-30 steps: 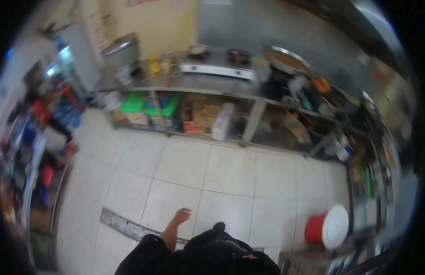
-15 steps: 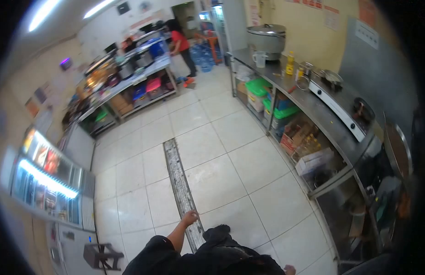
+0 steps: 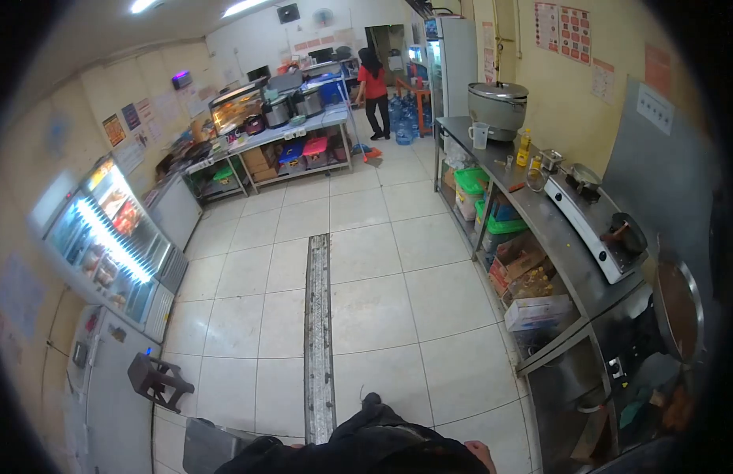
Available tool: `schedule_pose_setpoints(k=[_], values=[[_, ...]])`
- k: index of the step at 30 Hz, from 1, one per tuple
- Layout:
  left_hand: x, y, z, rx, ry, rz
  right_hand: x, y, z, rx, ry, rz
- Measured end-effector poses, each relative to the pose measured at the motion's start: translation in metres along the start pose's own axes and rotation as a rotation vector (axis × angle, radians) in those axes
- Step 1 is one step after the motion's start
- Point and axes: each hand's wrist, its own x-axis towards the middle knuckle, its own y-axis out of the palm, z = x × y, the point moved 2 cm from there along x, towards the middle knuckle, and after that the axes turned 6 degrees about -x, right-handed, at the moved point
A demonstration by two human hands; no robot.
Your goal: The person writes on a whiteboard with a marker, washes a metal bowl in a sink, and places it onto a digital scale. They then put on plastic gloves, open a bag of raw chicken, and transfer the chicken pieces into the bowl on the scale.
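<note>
At five o'clock hung the right hand [image 3: 481,453], the left hand [image 3: 296,445] barely showing; I couldn't tell either grip. The grey box [image 3: 208,449] stood at seven, where a careless step could bump it.

The stove [image 3: 586,225] stands on the counter [image 3: 528,207], right of the floor drain [image 3: 319,332].

Worn on the head — looks forward and down, over dark clothing [image 3: 358,444] close below. Faces along the floor drain [image 3: 318,324] toward the far table [image 3: 331,117], well off. Takes in the front edge of the steel counter [image 3: 557,246] at right — from close by to far corner.
</note>
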Motion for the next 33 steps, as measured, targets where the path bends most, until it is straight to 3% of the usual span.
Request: schedule_pose_setpoints(k=[4,6,9,11,14,19,20,21,22,23,26,31,33], values=[[0.043,-0.015,-0.052,0.621,0.566,-0.176,-0.021,-0.009,-0.031,0.021,0.042,0.029],[0.061,-0.043,-0.104,-0.716,-0.163,-0.271,-0.029,-0.012,-0.053,0.098,0.098,0.007],[0.074,-0.096,-0.172,-0.498,0.256,-0.496,-0.035,-0.012,-0.101,0.239,0.184,-0.039],[0.07,-0.115,-0.225,-0.586,0.247,-0.494,-0.039,-0.005,-0.134,0.349,0.234,-0.069],[0.053,-0.122,-0.29,-0.525,0.24,-0.41,-0.051,0.003,-0.177,0.538,0.264,-0.127],[0.1,-0.072,-0.314,-0.387,0.281,-0.25,-0.085,-0.014,-0.191,0.952,0.164,-0.228],[0.14,-0.065,-0.291,-0.207,0.295,-0.125,-0.081,-0.016,-0.203,1.025,0.088,-0.283],[0.158,-0.052,-0.274,-0.395,0.377,0.058,-0.083,-0.025,-0.202,1.083,0.105,-0.325],[0.159,-0.041,-0.281,0.193,0.203,-0.089,-0.099,-0.039,-0.185,1.155,0.063,-0.405],[0.157,-0.038,-0.288,0.401,0.182,0.012,-0.109,-0.053,-0.18,1.147,0.0,-0.471],[0.17,-0.033,-0.331,0.556,0.191,0.221,-0.14,-0.116,-0.154,1.288,-0.119,-0.674],[0.238,-0.036,-0.452,0.538,0.323,0.34,-0.183,-0.238,-0.125,1.539,-0.385,-0.87],[0.278,-0.029,-0.516,0.056,0.405,0.489,-0.199,-0.292,-0.104,1.553,-0.481,-0.9]])
